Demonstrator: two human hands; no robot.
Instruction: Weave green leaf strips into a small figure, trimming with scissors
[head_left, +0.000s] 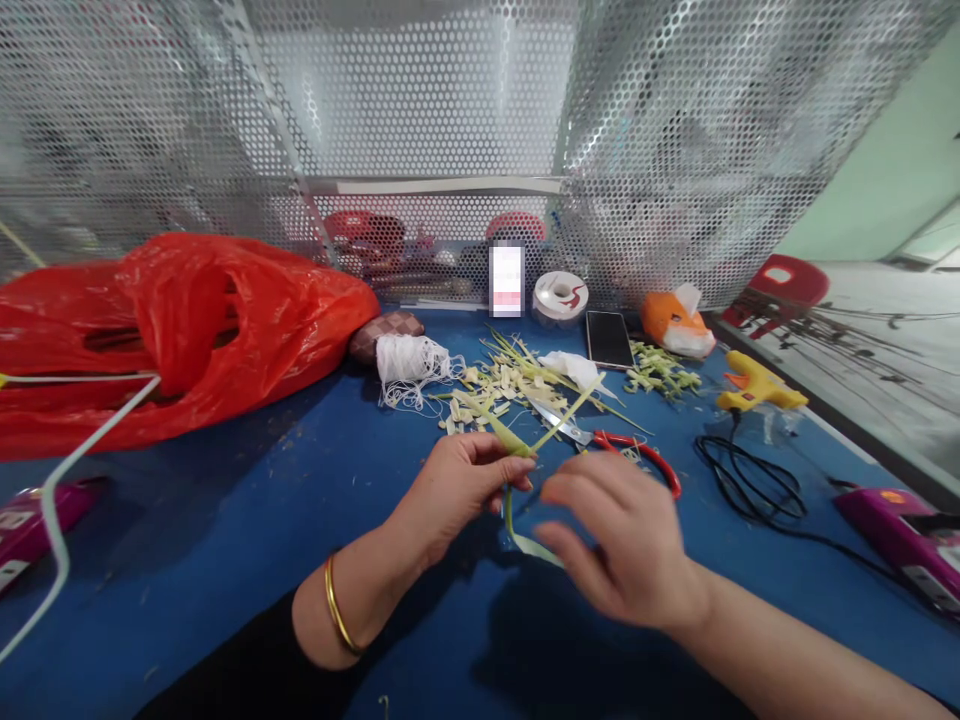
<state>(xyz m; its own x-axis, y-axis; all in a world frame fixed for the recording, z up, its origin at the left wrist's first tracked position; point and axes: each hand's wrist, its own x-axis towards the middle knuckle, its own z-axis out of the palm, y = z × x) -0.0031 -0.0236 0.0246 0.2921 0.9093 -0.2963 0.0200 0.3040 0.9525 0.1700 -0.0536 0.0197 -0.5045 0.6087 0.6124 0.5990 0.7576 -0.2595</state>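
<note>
My left hand [469,478] pinches a folded green leaf strip [510,437] between thumb and fingers. One narrow end of the strip sticks up to the right, and a paler tail hangs below and curves right. Just to the right is my right hand [626,535], slightly blurred, with its thumb and curled fingers apart and nothing seen between them. The hanging tail passes close to its thumb. Beyond the hands lie red-handled scissors [641,452], their blades partly under scraps. A pile of pale leaf cuttings [506,385] spreads behind the left hand.
At left lies a red plastic bag [187,340], beside white string [412,365]. A ribbon roll [560,298], a phone [609,340], small green knotted pieces [660,372] and an orange tissue pack [677,322] line the back. A yellow glue gun [761,383] with black cable sits right.
</note>
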